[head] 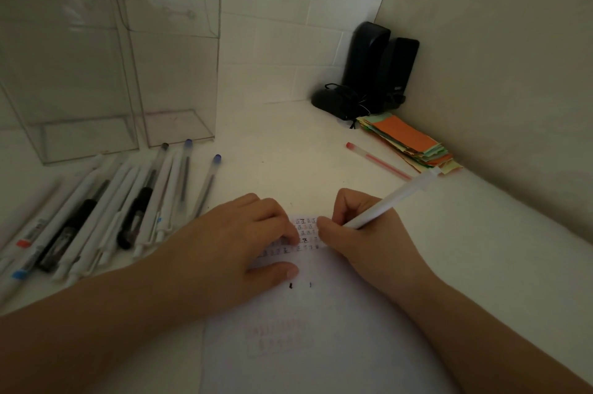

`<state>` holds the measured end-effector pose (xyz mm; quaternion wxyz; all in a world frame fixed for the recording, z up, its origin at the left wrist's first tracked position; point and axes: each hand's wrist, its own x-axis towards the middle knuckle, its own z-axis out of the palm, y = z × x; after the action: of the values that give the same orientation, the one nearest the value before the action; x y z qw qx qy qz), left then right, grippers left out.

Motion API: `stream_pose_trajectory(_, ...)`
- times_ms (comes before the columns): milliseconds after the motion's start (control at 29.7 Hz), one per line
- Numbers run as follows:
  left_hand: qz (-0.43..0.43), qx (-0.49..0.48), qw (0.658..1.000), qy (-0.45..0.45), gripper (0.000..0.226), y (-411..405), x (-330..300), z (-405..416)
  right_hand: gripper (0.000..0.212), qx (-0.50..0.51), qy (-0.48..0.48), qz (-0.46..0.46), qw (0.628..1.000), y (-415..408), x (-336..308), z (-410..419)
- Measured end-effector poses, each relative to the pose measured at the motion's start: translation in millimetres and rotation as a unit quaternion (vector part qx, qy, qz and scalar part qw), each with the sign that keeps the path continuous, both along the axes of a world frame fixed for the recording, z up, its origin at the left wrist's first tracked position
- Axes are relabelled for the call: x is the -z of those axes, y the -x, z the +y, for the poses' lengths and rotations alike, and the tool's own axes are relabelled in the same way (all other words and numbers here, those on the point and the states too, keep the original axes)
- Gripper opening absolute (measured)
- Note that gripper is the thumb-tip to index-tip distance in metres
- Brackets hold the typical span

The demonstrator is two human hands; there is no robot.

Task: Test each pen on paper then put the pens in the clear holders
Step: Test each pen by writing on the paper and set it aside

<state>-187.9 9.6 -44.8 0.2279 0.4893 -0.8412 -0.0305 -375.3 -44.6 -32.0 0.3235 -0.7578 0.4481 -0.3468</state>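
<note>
A white sheet of paper [321, 329] lies in front of me, with rows of small written marks near its top edge. My right hand [362, 242] grips a white pen [391, 201], whose tip is hidden behind my fingers at the marks. My left hand [231, 242] presses flat on the paper's upper left part. Several pens [106, 217], white and clear, lie in a loose row on the left. Two clear holders [73, 72] [179, 72] stand behind them, and I see no pens in them. A red pen [378, 161] lies apart at the right.
A stack of coloured paper slips [414, 143] lies by the right wall. Two black speakers [382, 66] and a black mouse with its cable [333, 101] sit in the far corner. Walls close the table at the back and the right.
</note>
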Motion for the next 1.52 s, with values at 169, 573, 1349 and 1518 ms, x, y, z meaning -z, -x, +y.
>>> stream_pose_trajectory(169,0.008,0.003,1.000,-0.002,0.039,-0.1,-0.2,-0.6,0.031,-0.002,-0.006,-0.001,1.000,-0.8,-1.6,1.2)
stream_pose_trajectory(573,0.031,0.061,0.993,0.093,0.056,6.8,-16.7,9.8,0.026,-0.019,0.116,-0.001,0.993,-0.1,-1.4,7.6)
stream_pose_trajectory(1349,-0.068,-0.069,0.993,0.061,0.033,-10.7,-12.5,4.5,0.018,-0.002,0.126,0.160,0.979,-4.4,1.4,8.7)
stream_pose_trajectory(1518,-0.093,-0.176,0.975,0.102,0.046,-18.2,-9.8,2.2,0.015,0.018,0.029,0.176,0.984,12.0,-16.1,3.2)
